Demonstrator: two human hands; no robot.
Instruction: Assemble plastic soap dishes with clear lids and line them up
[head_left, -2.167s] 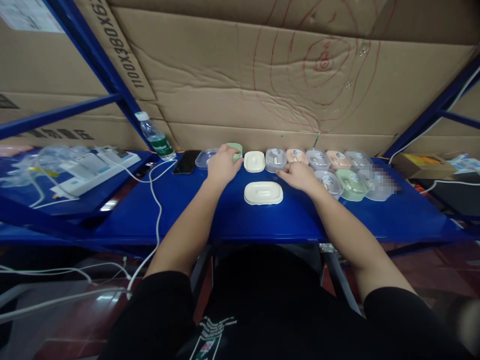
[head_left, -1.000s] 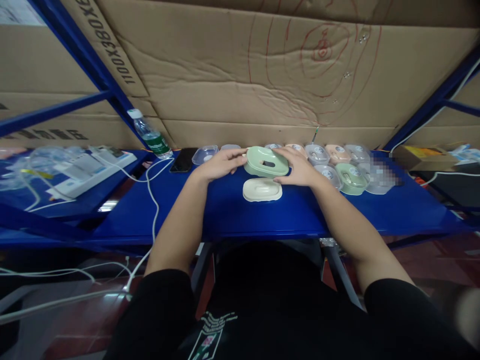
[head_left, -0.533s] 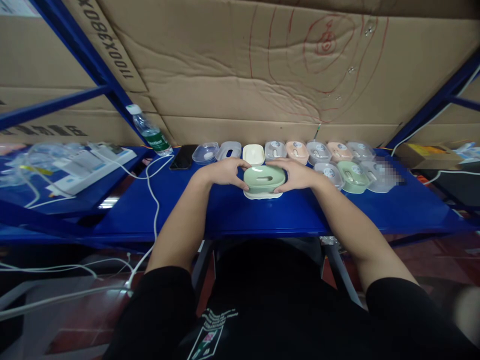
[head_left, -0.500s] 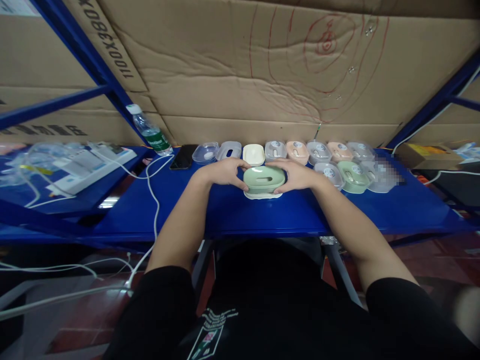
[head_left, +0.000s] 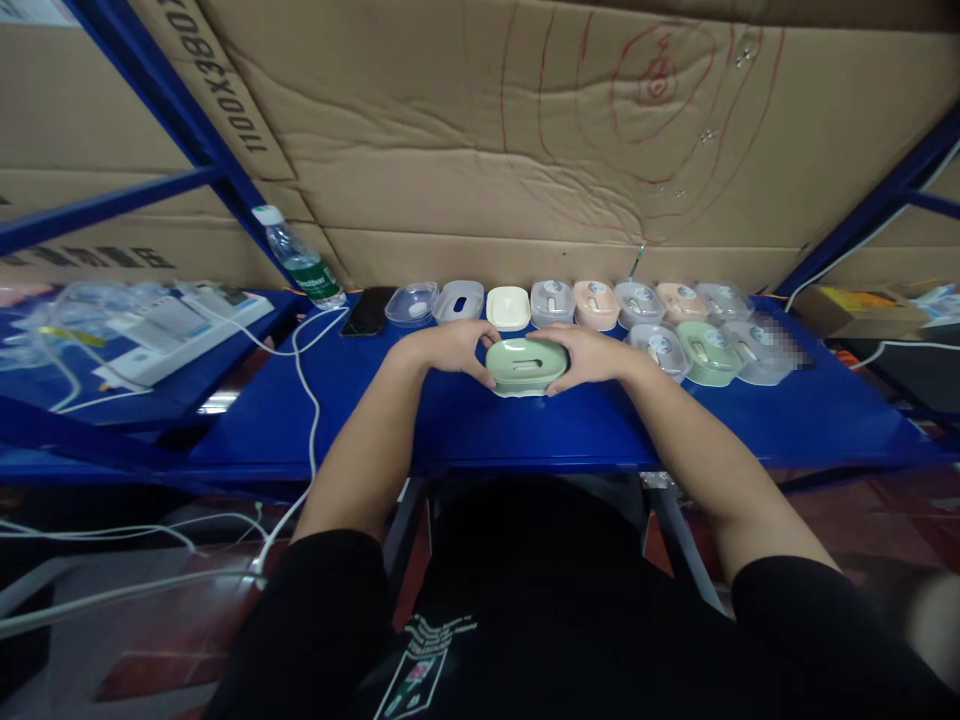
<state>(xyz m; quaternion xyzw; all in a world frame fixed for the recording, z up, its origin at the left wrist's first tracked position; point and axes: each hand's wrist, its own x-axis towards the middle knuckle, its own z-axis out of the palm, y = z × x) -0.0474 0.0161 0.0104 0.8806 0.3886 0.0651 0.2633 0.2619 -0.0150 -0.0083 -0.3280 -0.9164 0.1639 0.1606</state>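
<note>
A light green soap dish (head_left: 526,352) with an oval slot in its top is between my hands near the middle of the table. Just under it shows the thin edge of a pale, whitish base (head_left: 525,392). My left hand (head_left: 459,348) curls around the left end, its thumb at the near corner. On the opposite end, my right hand (head_left: 587,355) presses with thumb and fingers. Behind the hands sit a cream dish (head_left: 508,309), a grey slotted dish (head_left: 459,302) and a clear dish (head_left: 412,304).
Several lidded dishes, including a peach one (head_left: 596,305) and a green one (head_left: 709,352), are lined up at the back right. A phone (head_left: 367,312) and a water bottle (head_left: 304,262) are at the back left. A white cable (head_left: 306,385) crosses the blue table (head_left: 525,435).
My hands have lowered the green soap dish slightly onto the pale base, and less of the base shows beneath it. The surrounding dishes have stayed put.
</note>
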